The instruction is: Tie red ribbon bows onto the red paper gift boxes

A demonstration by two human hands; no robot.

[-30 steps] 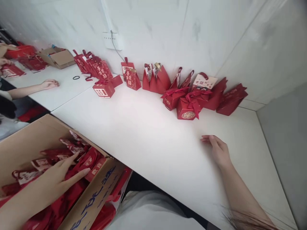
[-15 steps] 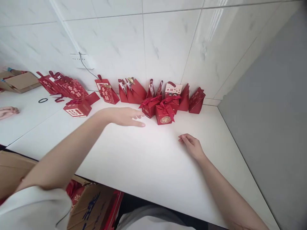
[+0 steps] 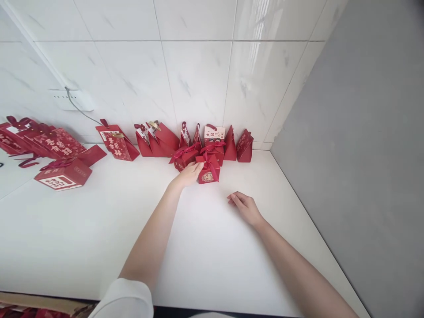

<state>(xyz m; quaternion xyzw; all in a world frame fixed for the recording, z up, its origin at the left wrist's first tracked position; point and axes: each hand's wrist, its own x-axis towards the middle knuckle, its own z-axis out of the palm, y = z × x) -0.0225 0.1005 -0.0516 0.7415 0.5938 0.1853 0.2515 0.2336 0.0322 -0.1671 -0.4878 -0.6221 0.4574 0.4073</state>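
My left hand [image 3: 189,175] is at the left side of a small red gift box [image 3: 208,176], tied with a ribbon bow and bearing a gold round emblem. Thumb and fingers are closed on the box's left edge, some fingers hidden; the box sits on the table. Close behind stand a second bowed box [image 3: 182,162], partly covered by my hand, and a third bowed box [image 3: 216,155]. My right hand [image 3: 244,206] rests on the table, in front and to the right. Its fingers are curled, thumb against the index finger, and nothing shows in them.
Peaked red gift boxes [image 3: 119,145] line the tiled wall. At left lies an open-flapped red box [image 3: 64,174] beside several more red packages [image 3: 59,142]. A grey partition [image 3: 347,154] bounds the white table [image 3: 205,265] at right. A carton [image 3: 43,300] shows below the front edge.
My left hand has moved forward and right from above the table to the front gift box. The view has turned right. My right hand stays much the same.
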